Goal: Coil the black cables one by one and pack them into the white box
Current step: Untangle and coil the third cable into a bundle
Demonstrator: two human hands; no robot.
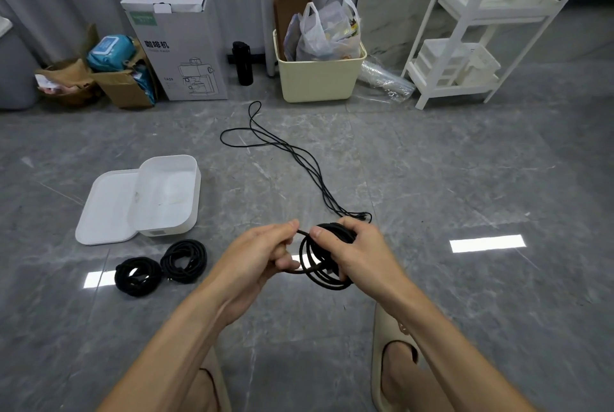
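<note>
Cables are the business here, and the one in hand [324, 258] hangs as a bundle of black loops between the person's two hands, above the grey floor [465, 179]. The right hand [355, 245] has its fingers and thumb wrapped round the top of the loops, apparently so the finished turns stay stacked and do not spring apart. The left hand [265, 248] pinches the free strand just beside the coil, its fingers curled on the cable, seemingly to feed or wrap the next turn under tension. Whether that strand is the coil's own tail cannot be told for certain.

Beyond the hands, a loose cable [299, 159] trails away in long bends toward the far wall, its near end lying close behind the right hand; it looks uncoiled and is likely waiting its turn. Two finished coils [162, 265] lie side by side on the floor to the left, touching or nearly so, just in front of the white box [169, 192]. The box stands open with nothing seen inside, its lid [106, 209] flat beside it and partly under its edge, which keeps the mouth free for packing. So coiling seems well along, packing not yet begun.

Against the wall stand a tall carton [172, 42], a cream bin [319, 79] and a white shelf [465, 29].
</note>
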